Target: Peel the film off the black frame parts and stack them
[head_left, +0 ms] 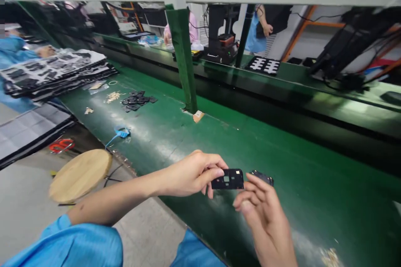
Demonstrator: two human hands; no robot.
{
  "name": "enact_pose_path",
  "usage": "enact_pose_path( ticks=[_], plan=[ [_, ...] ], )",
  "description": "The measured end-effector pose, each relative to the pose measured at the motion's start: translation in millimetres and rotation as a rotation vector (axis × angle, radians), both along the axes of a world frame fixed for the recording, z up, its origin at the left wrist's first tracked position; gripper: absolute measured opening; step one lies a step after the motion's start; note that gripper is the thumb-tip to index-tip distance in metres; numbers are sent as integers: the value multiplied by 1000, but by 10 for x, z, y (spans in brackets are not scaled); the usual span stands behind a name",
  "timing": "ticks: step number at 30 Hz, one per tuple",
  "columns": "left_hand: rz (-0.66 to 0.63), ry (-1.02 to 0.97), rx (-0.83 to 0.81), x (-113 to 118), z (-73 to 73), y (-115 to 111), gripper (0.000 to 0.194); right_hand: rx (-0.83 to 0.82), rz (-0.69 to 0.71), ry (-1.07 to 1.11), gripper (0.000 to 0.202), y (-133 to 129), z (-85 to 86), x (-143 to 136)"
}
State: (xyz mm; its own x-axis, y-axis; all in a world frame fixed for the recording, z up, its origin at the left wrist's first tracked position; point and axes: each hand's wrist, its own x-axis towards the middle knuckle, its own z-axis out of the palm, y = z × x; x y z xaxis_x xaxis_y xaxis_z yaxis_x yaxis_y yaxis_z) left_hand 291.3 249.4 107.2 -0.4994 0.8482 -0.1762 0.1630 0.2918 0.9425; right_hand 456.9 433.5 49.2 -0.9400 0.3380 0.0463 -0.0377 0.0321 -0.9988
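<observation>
Above the bench [300,162], left hand [196,173] pinches a black rectangular plate [232,182], right hand [266,212] loose.

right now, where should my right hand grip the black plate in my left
Probably pinch the black plate by its free right end, coming from the right: the left hand grips the other end, and the plate looks thin and flat.

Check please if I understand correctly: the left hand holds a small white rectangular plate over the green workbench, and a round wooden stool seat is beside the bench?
One detail is wrong: the small rectangular plate is black, not white, as the head view shows. The left hand does hold it over the green workbench, with the round wooden stool seat beside the bench.
</observation>
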Motion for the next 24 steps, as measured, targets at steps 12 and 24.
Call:
enact_pose_path(
  ticks=[12, 24],
  plan=[
    [-95, -407, 140, 385, -110, 167, 46, -11, -107, -24, 30, 97, 5, 174],
    [-85, -505, 150, 420, -241, 109, 48, 36, -106, -53, 29, 34, -18, 139]
  ],
)
